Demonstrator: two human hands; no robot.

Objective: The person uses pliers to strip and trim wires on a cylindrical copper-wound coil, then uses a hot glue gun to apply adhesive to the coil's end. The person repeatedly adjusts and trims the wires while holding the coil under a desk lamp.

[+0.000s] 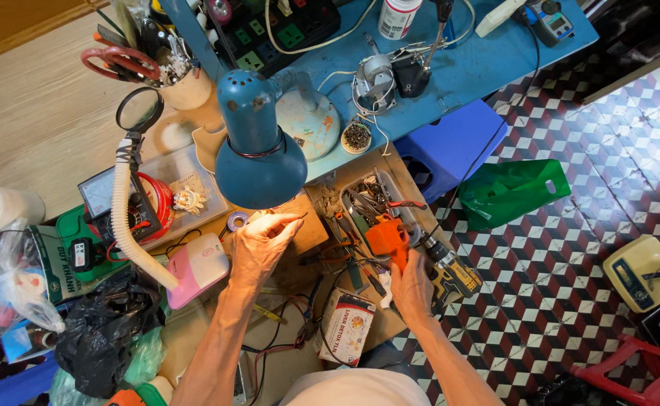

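My left hand (pixel 261 244) is raised under the blue desk lamp (pixel 257 143), fingers pinched on a small thin part that is too small to identify, above a brown board (pixel 307 229). My right hand (pixel 411 289) grips the handle of an orange tool (pixel 387 237) that lies at the edge of a tray of hand tools (pixel 367 199). A yellow and black cordless drill (pixel 454 272) rests just to the right of that hand. A small printed cardboard box (pixel 345 327) stands between my forearms.
A pink case (pixel 198 267), a white flexible hose with a magnifier (pixel 131 188), a meter and black bags crowd the left. A blue bench behind holds a power strip (pixel 285 30) and a soldering stand. To the right, a green bag (pixel 514 192) on a tiled floor.
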